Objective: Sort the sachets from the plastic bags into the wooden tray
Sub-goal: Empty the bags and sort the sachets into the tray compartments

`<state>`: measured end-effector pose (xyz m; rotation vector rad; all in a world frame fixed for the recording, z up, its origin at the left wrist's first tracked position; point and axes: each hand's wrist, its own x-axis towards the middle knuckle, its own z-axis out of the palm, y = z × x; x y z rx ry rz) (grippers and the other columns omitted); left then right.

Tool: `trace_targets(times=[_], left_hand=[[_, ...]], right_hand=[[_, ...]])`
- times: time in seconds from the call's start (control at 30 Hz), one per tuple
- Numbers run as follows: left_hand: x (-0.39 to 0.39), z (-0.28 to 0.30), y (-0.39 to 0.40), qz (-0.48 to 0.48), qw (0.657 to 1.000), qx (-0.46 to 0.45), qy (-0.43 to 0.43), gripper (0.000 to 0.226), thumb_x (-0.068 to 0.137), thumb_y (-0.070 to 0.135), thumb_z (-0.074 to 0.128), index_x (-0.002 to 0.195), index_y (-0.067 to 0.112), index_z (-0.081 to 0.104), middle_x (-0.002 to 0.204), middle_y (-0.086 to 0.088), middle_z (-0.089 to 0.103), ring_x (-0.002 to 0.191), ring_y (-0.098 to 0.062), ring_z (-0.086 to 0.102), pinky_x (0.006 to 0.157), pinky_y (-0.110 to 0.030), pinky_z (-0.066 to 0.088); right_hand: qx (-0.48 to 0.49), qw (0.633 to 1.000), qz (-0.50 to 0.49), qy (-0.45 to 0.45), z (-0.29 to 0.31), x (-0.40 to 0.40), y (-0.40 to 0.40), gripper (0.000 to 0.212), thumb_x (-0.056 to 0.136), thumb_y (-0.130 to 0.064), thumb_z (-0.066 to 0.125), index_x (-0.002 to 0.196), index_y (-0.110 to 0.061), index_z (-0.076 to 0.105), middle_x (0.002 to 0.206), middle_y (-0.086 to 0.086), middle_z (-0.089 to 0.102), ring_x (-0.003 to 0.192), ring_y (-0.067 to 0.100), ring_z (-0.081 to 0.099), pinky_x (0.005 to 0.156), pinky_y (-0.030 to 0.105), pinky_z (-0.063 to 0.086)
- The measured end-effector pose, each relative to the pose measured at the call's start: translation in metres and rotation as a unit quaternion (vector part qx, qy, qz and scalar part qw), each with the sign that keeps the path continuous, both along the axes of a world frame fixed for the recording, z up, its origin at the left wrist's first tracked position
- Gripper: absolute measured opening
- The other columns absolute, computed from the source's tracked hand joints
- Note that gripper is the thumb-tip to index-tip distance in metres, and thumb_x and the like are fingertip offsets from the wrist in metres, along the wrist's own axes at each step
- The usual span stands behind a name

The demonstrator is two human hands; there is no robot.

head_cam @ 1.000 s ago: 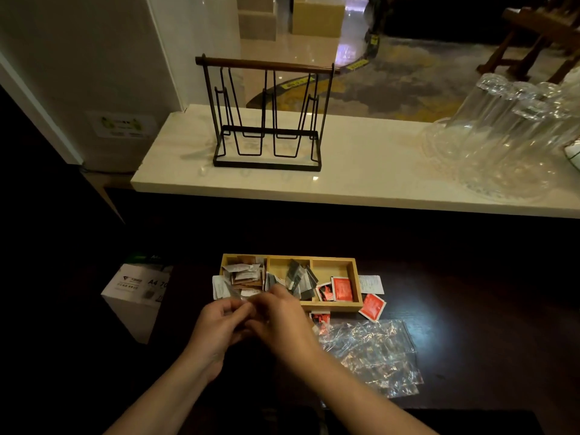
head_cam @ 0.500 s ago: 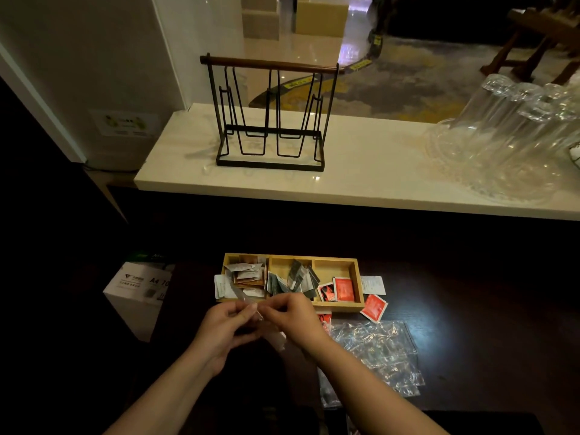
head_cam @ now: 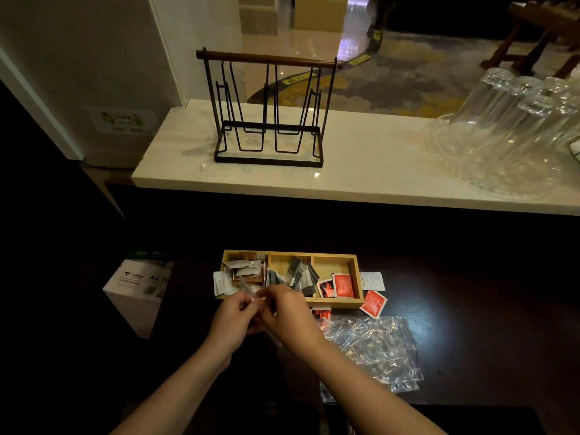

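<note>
Sachets are lying sorted in the wooden tray (head_cam: 357,279), which is sitting on the dark table (head_cam: 470,309) with its long side facing the person. White and brown sachets (head_cam: 244,268) are filling the left compartment, and one white packet (head_cam: 221,282) is hanging over the tray's left edge. Grey sachets (head_cam: 298,274) are leaning in the middle compartment, and red sachets (head_cam: 342,285) are standing in the right one. Outside the tray, a loose red sachet (head_cam: 373,303) is lying just off its front right corner, a white sachet (head_cam: 372,280) is resting against its right wall, and another red one (head_cam: 320,313) is poking out just below its front rim.

Both hands are meeting at the tray's front left edge. The left hand (head_cam: 232,318) and the right hand (head_cam: 287,312) are each pinching a small clear plastic bag (head_cam: 248,288) between fingertips, with fingers curled around it and nearly touching each other.

Crumpled empty plastic bags (head_cam: 373,350) are spreading over the table to the right of the right forearm. Farther right, the dark tabletop is lying bare. A white paper box (head_cam: 138,287) is standing past the table's left edge. Behind, a pale counter (head_cam: 361,171) is carrying a black wire rack (head_cam: 266,111) and clear glassware (head_cam: 518,130) at its right end.
</note>
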<state>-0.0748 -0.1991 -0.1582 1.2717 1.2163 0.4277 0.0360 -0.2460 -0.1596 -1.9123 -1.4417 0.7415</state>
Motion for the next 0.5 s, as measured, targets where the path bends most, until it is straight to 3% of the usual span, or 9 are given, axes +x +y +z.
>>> trace_targets(times=[0.17,0.33,0.5], left_hand=[[-0.0008,-0.0030,0.0003,-0.023,0.999,0.024,0.017,0.024,0.096,0.012,0.048,0.074,0.008,0.056,0.075,-0.008,0.059,0.074,-0.018,0.060,0.072,-0.035,0.054],[-0.0038,-0.0052,-0.0016,-0.060,0.991,0.087,0.079,0.025,0.095,0.017,0.050,0.070,0.016,0.054,0.071,-0.003,0.056,0.069,-0.017,0.054,0.064,-0.030,0.041],[-0.0052,-0.0045,-0.0005,-0.063,0.989,0.098,0.086,0.021,0.095,0.017,0.049,0.080,0.006,0.059,0.078,-0.012,0.061,0.074,-0.023,0.057,0.065,-0.031,0.042]], right_hand=[[0.013,0.999,-0.016,-0.024,-0.0033,-0.0028,-0.0025,0.022,0.092,-0.020,0.055,0.108,-0.010,0.067,0.105,0.006,0.068,0.089,0.012,0.062,0.075,0.010,0.045],[-0.008,0.999,-0.026,-0.019,-0.0064,-0.0019,-0.0012,0.021,0.089,-0.014,0.054,0.106,-0.010,0.068,0.099,0.006,0.070,0.077,0.005,0.056,0.063,0.001,0.039],[-0.026,0.998,-0.032,0.042,-0.0049,-0.0035,0.0005,0.019,0.091,-0.017,0.056,0.107,-0.009,0.064,0.102,0.005,0.066,0.083,0.008,0.058,0.066,0.007,0.042]])
